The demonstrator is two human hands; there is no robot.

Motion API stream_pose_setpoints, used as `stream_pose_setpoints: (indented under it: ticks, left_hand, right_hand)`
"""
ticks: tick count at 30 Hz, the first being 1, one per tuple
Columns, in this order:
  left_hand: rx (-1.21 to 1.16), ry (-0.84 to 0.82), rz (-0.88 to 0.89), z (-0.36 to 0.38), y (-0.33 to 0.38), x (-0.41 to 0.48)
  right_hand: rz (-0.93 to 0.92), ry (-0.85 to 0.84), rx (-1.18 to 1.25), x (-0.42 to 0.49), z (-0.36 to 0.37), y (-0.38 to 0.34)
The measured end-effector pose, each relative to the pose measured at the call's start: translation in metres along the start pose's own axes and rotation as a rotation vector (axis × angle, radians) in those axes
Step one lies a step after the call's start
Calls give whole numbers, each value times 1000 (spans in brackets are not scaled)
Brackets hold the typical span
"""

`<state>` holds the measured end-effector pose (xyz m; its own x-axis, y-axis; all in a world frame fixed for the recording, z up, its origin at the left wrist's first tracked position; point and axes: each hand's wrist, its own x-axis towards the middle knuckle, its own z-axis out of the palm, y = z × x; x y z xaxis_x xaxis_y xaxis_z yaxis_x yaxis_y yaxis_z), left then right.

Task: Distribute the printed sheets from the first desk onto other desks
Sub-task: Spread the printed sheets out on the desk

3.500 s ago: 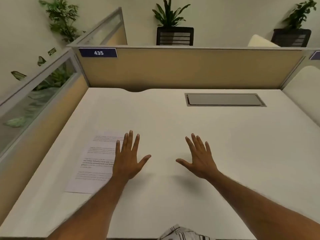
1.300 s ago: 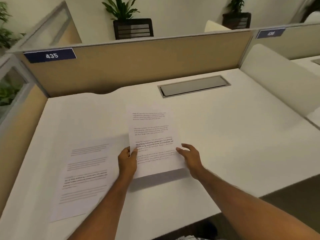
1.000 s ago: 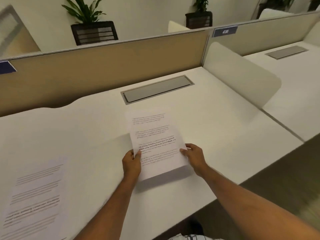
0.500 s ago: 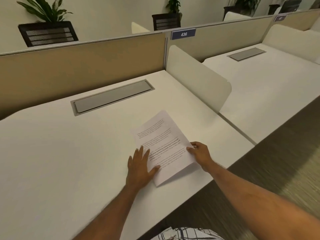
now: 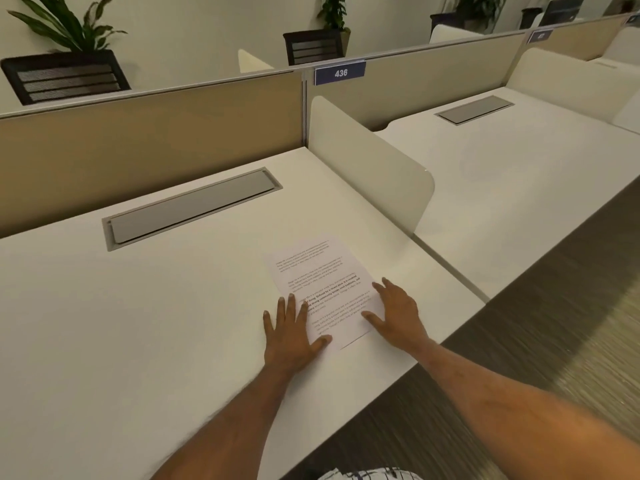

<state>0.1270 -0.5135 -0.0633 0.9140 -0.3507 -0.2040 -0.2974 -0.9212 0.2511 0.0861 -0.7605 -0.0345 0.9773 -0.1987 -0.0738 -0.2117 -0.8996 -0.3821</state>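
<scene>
Bare arms, no sleeves, a scrap of patterned cloth below

From my feed I see both forearms uncovered all the way from the lower frame edge to the wrists, with no sleeve, cuff, watch, band or ring visible on either. The left hand [image 5: 291, 336] and the right hand [image 5: 398, 317] are ungloved, fingers plain, nails short as far as I can tell. The only clothing I can make out is a small patch of white fabric with thin dark crossing lines [image 5: 367, 474], a check or plaid, just below the near edge of the desk [image 5: 138, 341], between the two forearms. What garment it is I cannot tell.
</scene>
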Motion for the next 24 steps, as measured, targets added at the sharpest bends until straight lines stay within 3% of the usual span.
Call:
stream_pose_setpoints:
  ticks: [5,12,24]
  left_hand:
    - [10,-21,0,-4,14,8]
    - [41,71,-16,-22,-15,-6]
    - [164,172,-286,-62,-175,-117]
  right_hand:
    - [-37,-190,-186,4,8,7]
    - [-108,-60,-194,5,14,-8]
    - [-470,-110,-102,1,67,-180]
